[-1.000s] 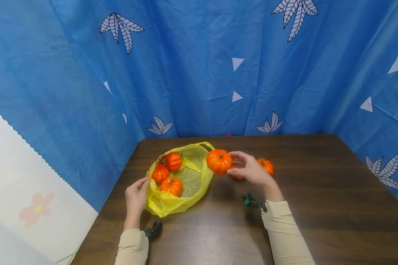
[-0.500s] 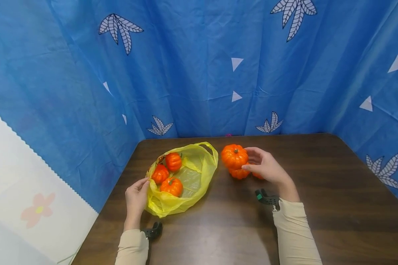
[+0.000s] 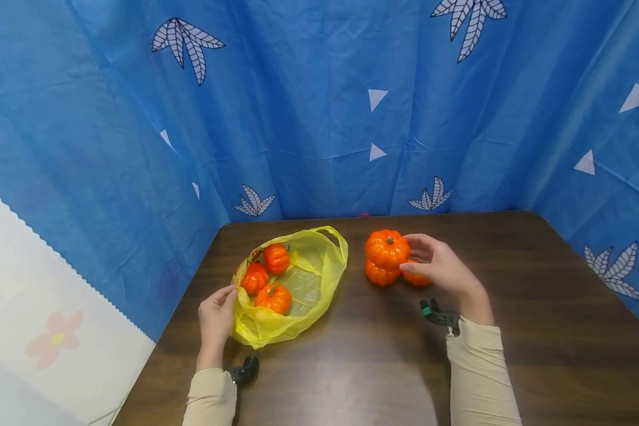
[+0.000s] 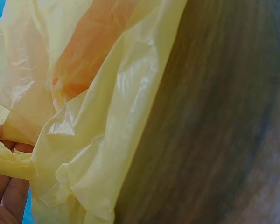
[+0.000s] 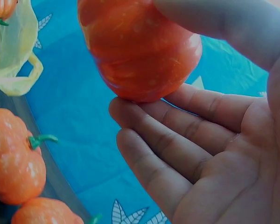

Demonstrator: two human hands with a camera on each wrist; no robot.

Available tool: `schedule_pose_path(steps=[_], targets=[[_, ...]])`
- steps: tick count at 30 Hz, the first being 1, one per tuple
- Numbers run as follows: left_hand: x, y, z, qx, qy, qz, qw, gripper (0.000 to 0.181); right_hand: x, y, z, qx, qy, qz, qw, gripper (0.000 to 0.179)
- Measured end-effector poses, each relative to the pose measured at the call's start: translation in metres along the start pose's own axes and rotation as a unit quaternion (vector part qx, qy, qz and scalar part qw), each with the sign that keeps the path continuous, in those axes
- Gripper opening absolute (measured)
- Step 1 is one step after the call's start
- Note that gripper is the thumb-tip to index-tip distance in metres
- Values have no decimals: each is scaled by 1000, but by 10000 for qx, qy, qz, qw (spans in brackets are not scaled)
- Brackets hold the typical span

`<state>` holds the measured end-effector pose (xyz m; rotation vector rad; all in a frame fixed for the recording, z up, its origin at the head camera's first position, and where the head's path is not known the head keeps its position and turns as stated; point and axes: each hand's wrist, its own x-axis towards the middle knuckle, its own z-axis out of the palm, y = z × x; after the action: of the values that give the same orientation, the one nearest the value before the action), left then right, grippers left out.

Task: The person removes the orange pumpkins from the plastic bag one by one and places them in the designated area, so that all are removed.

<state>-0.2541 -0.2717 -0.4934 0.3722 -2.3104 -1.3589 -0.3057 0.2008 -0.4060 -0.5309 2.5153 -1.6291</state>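
Observation:
With thumb and fingers, my right hand (image 3: 444, 266) holds a small orange pumpkin (image 3: 387, 249) by its side. In the head view this pumpkin overlaps another pumpkin (image 3: 381, 273) behind and below it; a further pumpkin (image 3: 416, 274) shows partly behind the fingers. The right wrist view has the held pumpkin (image 5: 140, 51) between thumb and fingertips, apart from two pumpkins lower left. My left hand (image 3: 216, 316) pinches the left rim of a yellow plastic bag (image 3: 319, 290). The bag lies with its mouth wide, and three pumpkins (image 3: 273, 299) sit inside. Close up, the left fingers (image 4: 14, 198) are beside the gathered yellow plastic.
The dark wooden table (image 3: 341, 367) runs back to a blue curtain (image 3: 319, 118) with leaf prints. A white cloth (image 3: 48, 307) with a flower hangs at the left. Dark wrist mounts (image 3: 243, 370) sit under both forearms. A bag handle loop (image 3: 332, 234) stands up at the back.
My right hand has carried its pumpkin rightward, away from the bag, to over the pumpkins on the table. The left hand has stayed at the bag's rim.

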Motion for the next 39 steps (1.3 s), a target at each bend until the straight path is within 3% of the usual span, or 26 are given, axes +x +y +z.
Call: schedule_pose_path(steps=[14,28,32,35,39], targets=[[0,0,1,-8,31,-79,10000,24,-15,12,-21,-190,505,201,9983,70],[0,2,1,-42,-72,-158,9998,26,-25,43,-31,935,1017,-20,9904,57],[0,2,1,-7,-65,-159,9999,26,-27,54,-31,1842,1014,-280,9772,44],[0,2,0,11,-49,-169,9998,26,-27,63,-31,2650,993,-493,9578,41],[1,2,0,-26,-62,-200,9998,26,-29,74,-32,3357,1081,-729,9329,40]])
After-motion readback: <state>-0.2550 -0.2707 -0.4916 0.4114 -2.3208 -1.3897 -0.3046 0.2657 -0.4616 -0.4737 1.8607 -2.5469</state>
